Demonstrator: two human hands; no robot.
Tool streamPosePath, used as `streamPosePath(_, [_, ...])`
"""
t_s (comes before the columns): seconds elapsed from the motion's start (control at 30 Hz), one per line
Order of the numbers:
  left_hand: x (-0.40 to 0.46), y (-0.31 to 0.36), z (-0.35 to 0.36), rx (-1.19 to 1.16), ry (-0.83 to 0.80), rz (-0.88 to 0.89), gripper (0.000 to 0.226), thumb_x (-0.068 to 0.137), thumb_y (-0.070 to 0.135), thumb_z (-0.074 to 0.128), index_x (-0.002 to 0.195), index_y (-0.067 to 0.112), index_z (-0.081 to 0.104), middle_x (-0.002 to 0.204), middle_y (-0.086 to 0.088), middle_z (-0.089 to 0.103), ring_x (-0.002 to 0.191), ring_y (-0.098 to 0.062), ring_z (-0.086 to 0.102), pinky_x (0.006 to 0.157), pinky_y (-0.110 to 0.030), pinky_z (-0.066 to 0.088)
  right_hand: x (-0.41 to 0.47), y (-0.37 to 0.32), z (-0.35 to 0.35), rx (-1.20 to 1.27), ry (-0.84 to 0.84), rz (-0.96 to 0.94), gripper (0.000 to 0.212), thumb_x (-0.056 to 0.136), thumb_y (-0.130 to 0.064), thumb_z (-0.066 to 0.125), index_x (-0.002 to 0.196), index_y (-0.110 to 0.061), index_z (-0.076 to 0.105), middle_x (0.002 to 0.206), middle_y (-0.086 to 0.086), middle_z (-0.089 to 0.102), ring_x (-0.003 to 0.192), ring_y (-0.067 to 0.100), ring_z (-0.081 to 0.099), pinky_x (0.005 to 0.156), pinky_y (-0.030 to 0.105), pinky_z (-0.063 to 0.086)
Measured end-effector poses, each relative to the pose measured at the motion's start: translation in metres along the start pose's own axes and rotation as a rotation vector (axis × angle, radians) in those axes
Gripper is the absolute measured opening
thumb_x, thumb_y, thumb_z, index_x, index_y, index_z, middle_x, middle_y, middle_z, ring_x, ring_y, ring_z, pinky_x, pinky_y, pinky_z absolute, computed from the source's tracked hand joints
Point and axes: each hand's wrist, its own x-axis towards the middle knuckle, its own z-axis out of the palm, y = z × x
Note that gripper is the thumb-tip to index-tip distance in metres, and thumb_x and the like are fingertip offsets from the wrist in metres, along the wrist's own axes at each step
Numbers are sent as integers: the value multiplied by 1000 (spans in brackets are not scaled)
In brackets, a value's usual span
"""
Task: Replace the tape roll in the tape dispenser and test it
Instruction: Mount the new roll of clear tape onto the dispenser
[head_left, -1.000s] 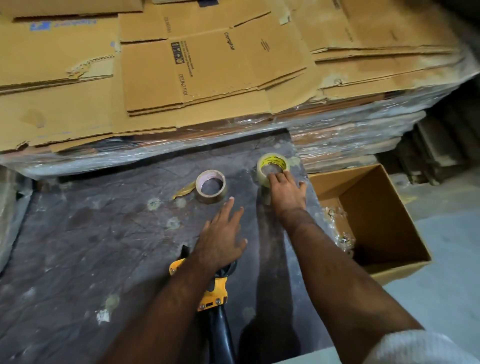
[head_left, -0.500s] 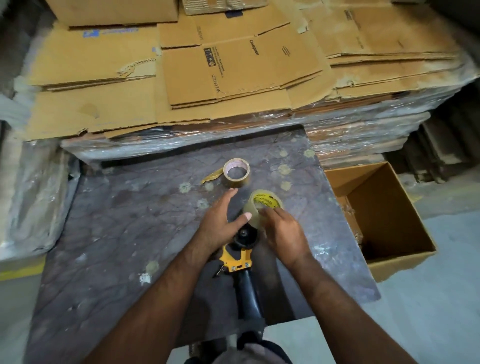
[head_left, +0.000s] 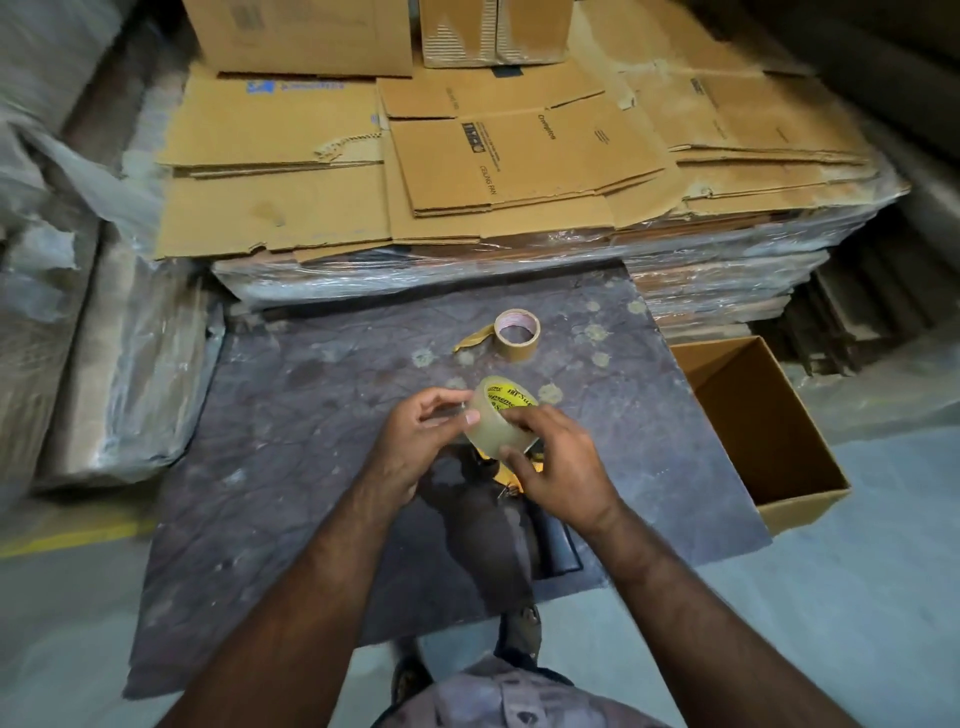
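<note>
The dark grey stone table (head_left: 291, 467) had a black and yellow tape dispenser (head_left: 558, 540) lying on it, its handle pointing toward the person. Above it, the right hand (head_left: 563, 467) gripped a clear tape roll with a yellow middle (head_left: 501, 418), tipped so its hole faced up and away. The left hand (head_left: 415, 447) pinched the roll's edge, and a brown tape roll (head_left: 516, 335) lay flat farther back.

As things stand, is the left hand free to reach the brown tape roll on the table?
Probably not yet: the left hand is helping hold the clear tape roll, though the path to the brown tape roll looks open.
</note>
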Motion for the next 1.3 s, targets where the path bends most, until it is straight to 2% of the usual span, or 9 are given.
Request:
streamPosePath(0.1, [-11,3,-10,68,-2,48,20,82,13,81,99,20,76,110,1,78,103,-18,73,93,-37,57,-2,-17,7,9,13,72,35,83,-30,71,115,-16,70,106,0,70,96,13,63,83,24,50])
streamPosePath(0.23, [-19,9,-19,107,-26,102,11,84,19,79,94,18,75,100,0,78,91,-9,71,83,-33,55,-12,-36,6,162,-35,227,21,85,-27,73,106,-26,72,90,-18,70,84,-5,64,76,16,48])
streamPosePath(0.37, [-23,15,-23,107,-62,145,6,82,15,78,86,17,74,97,-9,77,85,-10,67,87,-33,54,-21,-43,8,305,-14,351,22,82,-47,67,95,-29,71,76,-13,67,74,11,65,77,42,56])
streamPosePath(0.5, [-29,19,-20,51,-54,71,10,85,3,73,83,13,73,82,-9,72,70,-8,63,73,-22,52,-28,-49,5,376,48,402,32,79,-54,68,89,-24,72,72,-5,65,71,12,61,77,50,55])
streamPosePath(0.6, [-30,24,-26,4,-101,-3,10,88,3,70,83,12,71,85,-12,76,77,-16,69,79,-31,56,-31,-56,-3,418,53,423,36,77,-54,70,90,-20,74,82,8,73,74,16,65,80,50,56])
streamPosePath(0.73, [-31,26,-37,-71,-162,-112,4,92,3,67,91,7,69,101,-21,77,88,-24,72,90,-39,58,-31,-64,-8,454,40,436,32,78,-47,72,91,-18,75,87,10,75,76,15,65,76,45,56])
streamPosePath(0.97, [-41,18,-44,-97,-234,-184,10,95,3,63,103,3,68,99,-13,79,96,-28,75,87,-37,59,-37,-69,-14,491,6,452,13,89,-19,73,86,-6,73,78,5,66,71,11,58,67,19,46])
streamPosePath(1.13, [-44,18,-42,-107,-336,-185,31,93,-4,61,122,6,63,109,-20,76,103,-31,74,89,-36,60,-38,-58,-17,336,-23,437,32,81,-41,77,79,-11,68,85,14,69,74,21,63,71,36,50])
streamPosePath(1.3, [-41,17,-35,-76,-388,-177,33,92,-12,57,122,2,64,109,-22,75,102,-32,74,87,-38,62,-31,-31,-24,117,-43,276,29,75,-39,85,76,-18,66,105,0,65,104,9,61,91,24,48])
